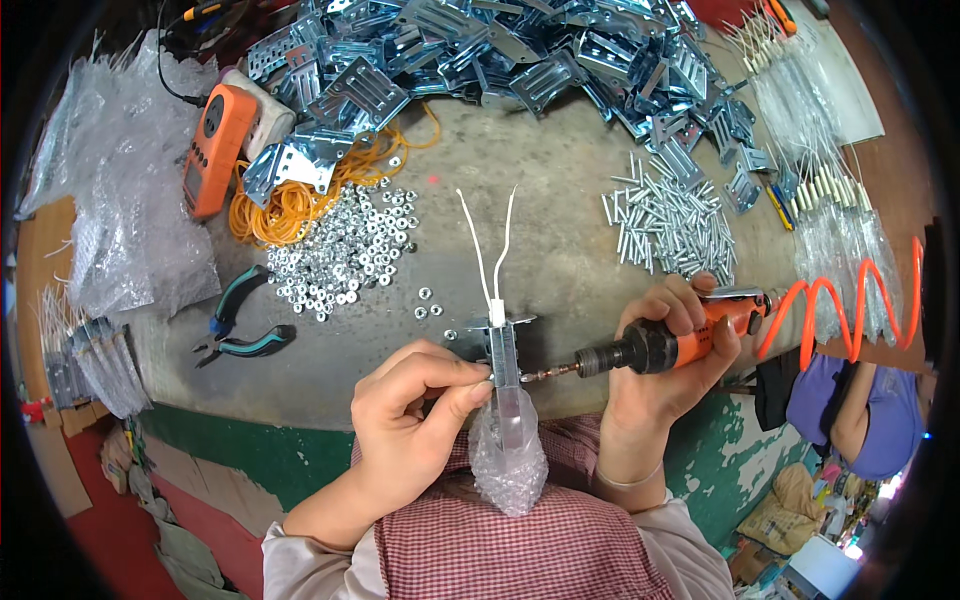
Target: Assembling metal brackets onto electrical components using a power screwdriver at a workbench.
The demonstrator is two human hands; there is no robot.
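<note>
My left hand (415,415) pinches a small metal bracket assembly (503,352) upright over the table's near edge. Two white wires (490,245) rise from its top, and a clear bubble-wrap sleeve (508,455) hangs below it. My right hand (668,352) grips an orange and black pneumatic screwdriver (665,343) held level. Its bit (548,373) points left and touches the side of the bracket. An orange coiled air hose (850,305) runs from the tool's back toward the right.
A heap of metal brackets (500,50) fills the table's far side. Loose nuts (350,250), orange rubber bands (285,205), an orange meter (215,150), teal pliers (240,325), screws (670,225) and bagged white parts (810,130) lie around. Bubble wrap (130,200) sits left. Another person (860,415) is at lower right.
</note>
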